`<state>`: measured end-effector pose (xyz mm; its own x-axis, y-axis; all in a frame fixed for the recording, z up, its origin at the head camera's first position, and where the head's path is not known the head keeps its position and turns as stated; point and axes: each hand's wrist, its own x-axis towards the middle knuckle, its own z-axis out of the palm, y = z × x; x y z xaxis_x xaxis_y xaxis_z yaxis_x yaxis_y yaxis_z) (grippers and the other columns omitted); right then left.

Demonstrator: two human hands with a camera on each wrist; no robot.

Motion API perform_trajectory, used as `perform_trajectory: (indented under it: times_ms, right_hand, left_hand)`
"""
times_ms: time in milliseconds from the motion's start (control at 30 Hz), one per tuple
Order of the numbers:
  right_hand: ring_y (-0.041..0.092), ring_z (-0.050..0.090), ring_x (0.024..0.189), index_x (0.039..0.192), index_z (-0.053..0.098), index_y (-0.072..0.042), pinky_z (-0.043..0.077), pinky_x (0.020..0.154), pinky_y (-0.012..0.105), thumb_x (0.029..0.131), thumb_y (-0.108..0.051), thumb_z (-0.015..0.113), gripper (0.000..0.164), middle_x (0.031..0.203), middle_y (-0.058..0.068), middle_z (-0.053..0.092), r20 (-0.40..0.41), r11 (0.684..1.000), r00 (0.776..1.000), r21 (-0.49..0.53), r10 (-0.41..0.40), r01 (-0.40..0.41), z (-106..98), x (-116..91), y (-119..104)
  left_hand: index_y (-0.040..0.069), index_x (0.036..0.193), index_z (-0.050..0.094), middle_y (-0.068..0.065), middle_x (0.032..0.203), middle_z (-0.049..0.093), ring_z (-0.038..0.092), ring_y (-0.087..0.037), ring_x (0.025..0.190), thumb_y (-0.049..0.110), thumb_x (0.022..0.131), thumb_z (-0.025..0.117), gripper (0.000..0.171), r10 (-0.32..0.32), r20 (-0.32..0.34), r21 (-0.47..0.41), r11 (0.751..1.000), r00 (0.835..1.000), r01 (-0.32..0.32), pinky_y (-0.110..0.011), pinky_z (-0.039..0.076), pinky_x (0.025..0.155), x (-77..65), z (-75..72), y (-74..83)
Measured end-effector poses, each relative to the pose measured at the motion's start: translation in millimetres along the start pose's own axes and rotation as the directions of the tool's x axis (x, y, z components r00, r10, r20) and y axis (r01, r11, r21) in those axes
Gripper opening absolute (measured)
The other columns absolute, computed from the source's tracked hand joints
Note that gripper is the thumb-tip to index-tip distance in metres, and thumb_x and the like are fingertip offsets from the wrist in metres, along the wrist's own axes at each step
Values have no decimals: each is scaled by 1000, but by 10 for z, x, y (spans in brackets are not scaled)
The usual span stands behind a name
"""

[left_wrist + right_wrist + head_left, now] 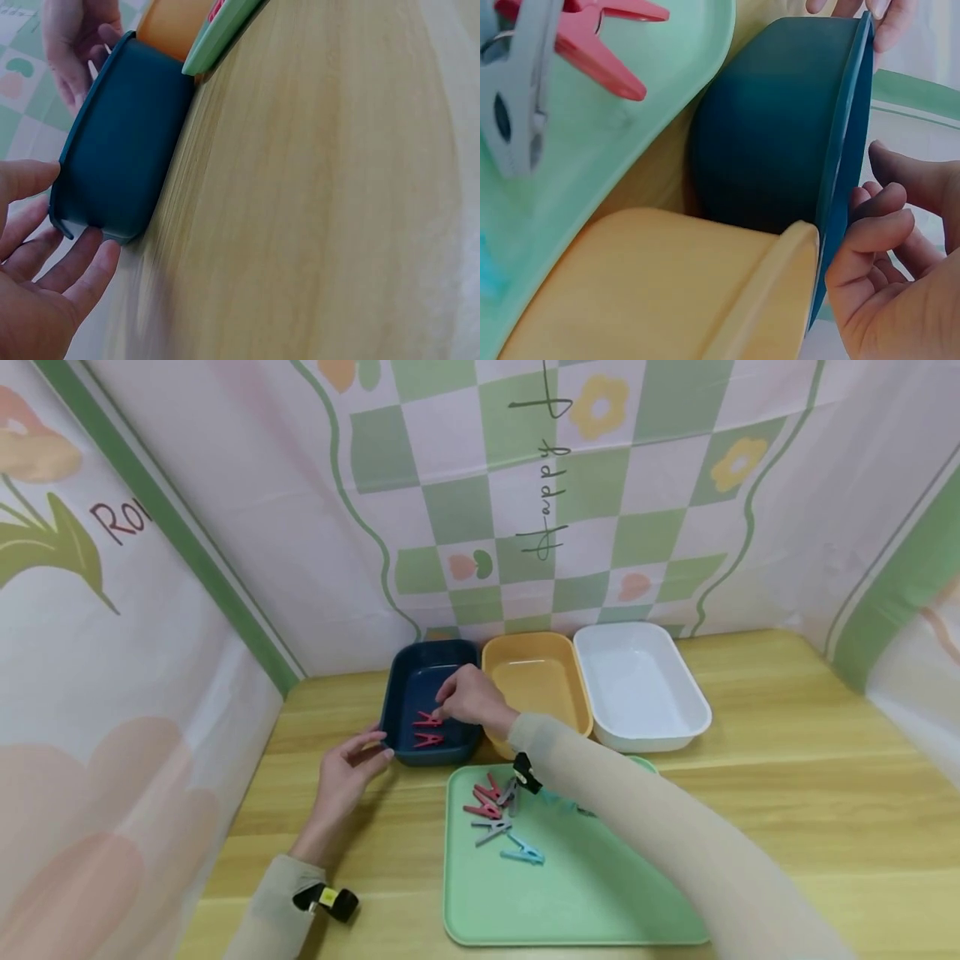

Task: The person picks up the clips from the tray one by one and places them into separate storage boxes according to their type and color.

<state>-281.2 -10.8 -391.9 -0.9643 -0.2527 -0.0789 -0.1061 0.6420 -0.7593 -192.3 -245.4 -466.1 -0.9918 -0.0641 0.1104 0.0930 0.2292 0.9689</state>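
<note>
My left hand [352, 768] is at the near left corner of a dark blue bin [459, 757]. In the left wrist view its thumb touches the rim, and its loosely spread fingers rest against the outer wall. Two red clothespins [428, 740] lie in that bin. My right hand [474, 697] reaches over the bin's right side, fingertips right at the farther clothespin in the head view. In the right wrist view its thumb stands apart from the bent fingers, and nothing shows between them.
A yellow bin [536, 685] and a white bin [637, 685] stand right of the blue one. In front, a green tray [570, 902] holds several red, grey and light blue clothespins [523, 853]. My right forearm crosses over the tray. A patterned cloth [525, 510] hangs behind.
</note>
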Motion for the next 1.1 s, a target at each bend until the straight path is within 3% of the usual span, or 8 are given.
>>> perform_trajectory:
  times_ms: [433,800,1100]
  right_hand:
    - [19,65,85,100,82,-7,59,74,31,89,-14,87,15,91,-1,74,0,993,994,42,-108,108,-160,-223,118]
    - [18,61,77,98,81,-9,52,66,30,89,-16,88,13,81,-4,71,-12,976,976,35,-215,216,-293,-590,155]
    - [22,64,87,94,81,-11,53,73,33,87,-18,89,13,79,-8,70,-17,964,964,31,-265,265,-415,-884,160]
  left_hand:
    - [-4,126,71,-12,151,58,67,-36,121,-2,93,77,33,2,-5,7,1000,1000,-2,-27,63,88,-3,17,2]
    - [-4,126,71,-11,152,57,67,-37,121,-1,93,77,34,4,-8,19,1000,1000,-4,-28,63,87,-9,17,28]
    - [-6,128,69,-11,153,56,66,-37,123,-1,94,76,36,-6,2,16,1000,1000,6,-27,63,88,-12,19,21]
